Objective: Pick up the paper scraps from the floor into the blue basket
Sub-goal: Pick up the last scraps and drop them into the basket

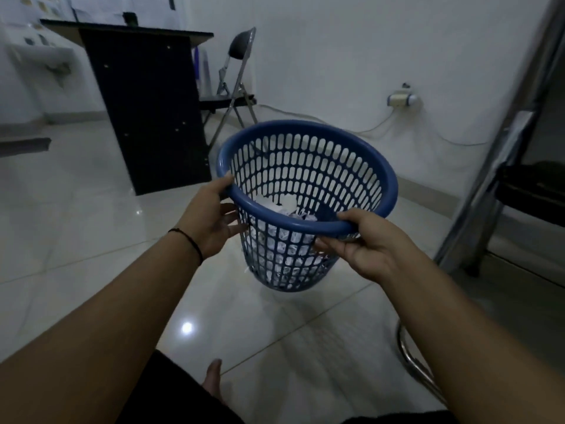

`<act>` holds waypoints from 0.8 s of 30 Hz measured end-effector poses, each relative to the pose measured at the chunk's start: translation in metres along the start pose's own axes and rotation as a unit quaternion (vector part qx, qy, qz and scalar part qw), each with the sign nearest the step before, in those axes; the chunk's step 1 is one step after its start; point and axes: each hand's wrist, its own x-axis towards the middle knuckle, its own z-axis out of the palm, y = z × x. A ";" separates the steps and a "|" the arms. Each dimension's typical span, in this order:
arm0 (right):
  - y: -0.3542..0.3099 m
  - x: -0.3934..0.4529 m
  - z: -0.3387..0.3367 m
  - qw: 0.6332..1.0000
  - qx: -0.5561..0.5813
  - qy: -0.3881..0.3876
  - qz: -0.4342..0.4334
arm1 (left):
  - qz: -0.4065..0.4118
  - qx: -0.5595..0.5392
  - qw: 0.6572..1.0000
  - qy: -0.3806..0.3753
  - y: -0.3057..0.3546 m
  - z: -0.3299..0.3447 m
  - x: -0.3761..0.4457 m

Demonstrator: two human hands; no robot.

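Glossy white floor tiles (pixel 91 215) spread beneath the hands, a light glare (pixel 187 328) showing below and between them; a dark desk (pixel 146 108) stands beyond the left hand; a folding chair (pixel 235 87) sits behind it by the white wall (pixel 367 56); a wall socket (pixel 402 99) and metal frame (pixel 504 133) lie past the right hand.

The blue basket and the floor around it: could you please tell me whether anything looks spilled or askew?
Nothing looks spilled. The blue basket is tilted, gripped at its rim by the left hand and right hand; the paper scraps are inside.
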 end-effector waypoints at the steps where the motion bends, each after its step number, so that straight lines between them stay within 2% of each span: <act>1: -0.005 0.006 -0.005 1.000 0.003 0.008 -0.005 | 0.005 0.000 1.000 -0.006 -0.006 0.008 0.006; 6: -0.018 0.037 -0.024 0.998 0.016 0.058 -0.011 | 0.022 0.035 0.999 0.020 -0.037 0.041 0.029; 8: -0.022 0.053 -0.031 0.996 0.026 0.082 -0.015 | 0.020 0.076 0.997 0.001 -0.047 0.050 0.040; 11: -0.025 0.074 -0.039 0.993 0.031 0.112 -0.023 | 0.014 0.144 0.988 -0.050 -0.061 0.046 0.055; 17: -0.023 0.111 -0.040 0.988 0.039 0.145 -0.045 | -0.008 0.233 0.971 -0.057 -0.090 0.011 0.082; 20: -0.023 0.136 -0.045 0.989 0.036 0.137 -0.051 | -0.015 0.272 0.961 -0.044 -0.106 -0.012 0.091; 24: -0.021 0.161 -0.048 0.995 -0.053 0.054 -0.067 | -0.029 0.297 0.953 -0.045 -0.122 -0.024 0.101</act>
